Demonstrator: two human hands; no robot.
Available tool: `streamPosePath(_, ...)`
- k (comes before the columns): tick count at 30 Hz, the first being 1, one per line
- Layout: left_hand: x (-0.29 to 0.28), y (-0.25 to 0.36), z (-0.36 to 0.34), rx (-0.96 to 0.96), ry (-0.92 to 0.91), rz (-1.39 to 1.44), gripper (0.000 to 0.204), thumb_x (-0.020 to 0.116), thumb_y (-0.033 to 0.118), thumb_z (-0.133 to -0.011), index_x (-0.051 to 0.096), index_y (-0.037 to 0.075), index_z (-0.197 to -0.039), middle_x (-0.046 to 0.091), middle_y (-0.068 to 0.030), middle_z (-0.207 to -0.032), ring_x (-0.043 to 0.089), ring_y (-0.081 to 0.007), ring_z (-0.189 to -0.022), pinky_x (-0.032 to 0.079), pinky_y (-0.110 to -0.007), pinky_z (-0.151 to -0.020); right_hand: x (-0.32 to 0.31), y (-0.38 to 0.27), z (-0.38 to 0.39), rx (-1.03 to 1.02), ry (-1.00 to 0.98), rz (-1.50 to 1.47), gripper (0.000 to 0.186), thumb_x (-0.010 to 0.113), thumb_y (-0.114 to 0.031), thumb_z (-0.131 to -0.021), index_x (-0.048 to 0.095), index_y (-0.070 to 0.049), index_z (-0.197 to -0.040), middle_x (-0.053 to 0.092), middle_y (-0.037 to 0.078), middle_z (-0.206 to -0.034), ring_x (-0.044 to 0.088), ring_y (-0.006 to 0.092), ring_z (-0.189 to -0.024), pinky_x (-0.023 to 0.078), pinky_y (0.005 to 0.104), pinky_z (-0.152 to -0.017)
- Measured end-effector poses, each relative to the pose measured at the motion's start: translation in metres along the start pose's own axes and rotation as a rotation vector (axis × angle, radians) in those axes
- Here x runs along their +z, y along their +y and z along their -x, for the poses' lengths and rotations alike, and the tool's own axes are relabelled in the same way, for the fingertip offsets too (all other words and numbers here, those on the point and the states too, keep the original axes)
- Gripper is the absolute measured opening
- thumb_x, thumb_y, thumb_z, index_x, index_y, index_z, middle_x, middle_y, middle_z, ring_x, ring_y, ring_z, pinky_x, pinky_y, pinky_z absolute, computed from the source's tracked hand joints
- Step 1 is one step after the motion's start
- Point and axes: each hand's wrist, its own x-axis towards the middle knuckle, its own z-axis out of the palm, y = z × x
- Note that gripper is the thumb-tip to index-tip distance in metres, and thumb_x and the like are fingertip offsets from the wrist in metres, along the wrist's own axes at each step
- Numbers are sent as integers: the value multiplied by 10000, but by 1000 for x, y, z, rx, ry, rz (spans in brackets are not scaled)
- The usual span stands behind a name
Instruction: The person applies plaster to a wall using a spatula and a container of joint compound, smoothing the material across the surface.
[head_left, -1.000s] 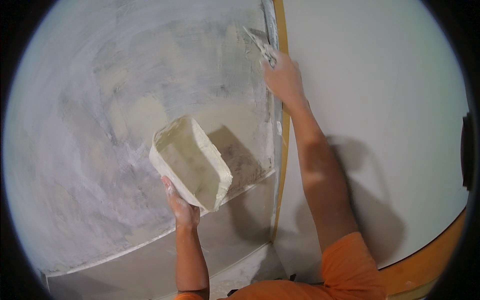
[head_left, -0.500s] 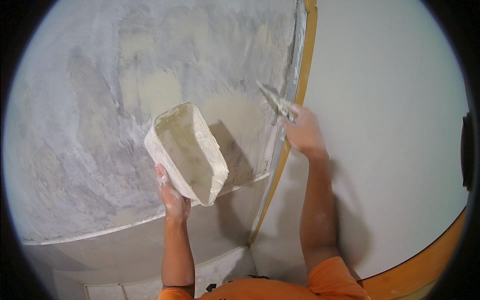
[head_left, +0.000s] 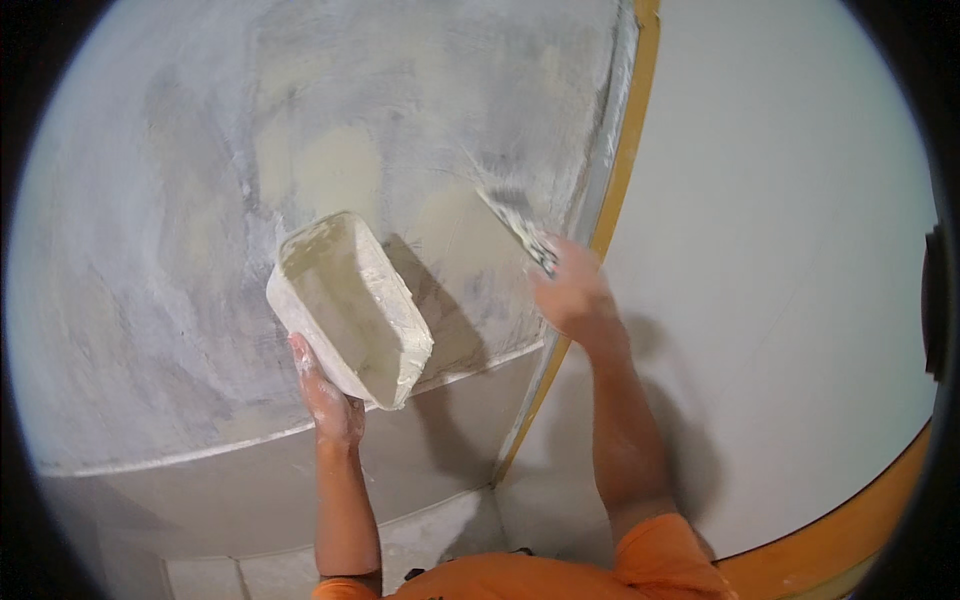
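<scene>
My left hand [head_left: 328, 398] holds up a white rectangular tub [head_left: 345, 310] from below, its palm under the base and its thumb along the outer side. The tub is tilted with its mouth toward me, and pale plaster coats its rim and inside. In my right hand [head_left: 575, 295] is a putty knife [head_left: 517, 222], gripped by the handle, its blade smeared with plaster and pointing up and left. The blade is close to the grey, patchily plastered wall [head_left: 430, 110]; whether it touches, I cannot tell. My fingers partly hide the handle.
Yellow-brown tape [head_left: 622, 150] runs down the corner beside a smooth pale wall [head_left: 780, 250]. A white ledge line [head_left: 220, 455] borders the plastered area below. An orange-brown band [head_left: 840, 520] curves at the lower right, and a dark object [head_left: 935, 300] sits at the right rim.
My right hand has swept the putty knife left and slightly down, away from the taped corner. The tub in my left hand has shifted a little left in the picture.
</scene>
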Motion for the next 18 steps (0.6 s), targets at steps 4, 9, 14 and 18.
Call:
streamPosePath(4,0,-2,1,83,10,-14,727,321,582,-1028,240,63,-1532,385,-162,-1483,420,-295,-1343,386,-426,-1096,-60,-33,-17,103,-15,-162,438,638,-253,-905,613,32,-1237,679,249,-1059,651,390,-1011,505,419,-886)
streamPosePath(9,-3,-3,-4,61,-51,17,724,319,565,-1034,239,29,-1515,393,-161,-1478,431,-291,-1337,392,-424,-1096,-58,-39,-75,-38,298,-256,409,589,-270,-951,625,40,-1216,686,237,-1052,665,367,-973,513,409,-834)
streamPosePath(14,0,3,-1,90,-84,18,718,325,571,-1031,243,51,-1519,396,-164,-1476,424,-292,-1342,386,-422,-1100,7,-37,-94,43,316,-1,371,513,-274,-979,634,40,-1137,670,267,-936,652,431,-875,504,494,-756)
streamPosePath(18,1,-4,-6,105,-51,-11,735,338,591,-1020,241,70,-1529,389,-155,-1487,425,-298,-1341,392,-424,-1094,74,-25,-27,56,218,-85,359,511,-281,-978,617,3,-1171,638,297,-851,617,496,-842,471,566,-727)
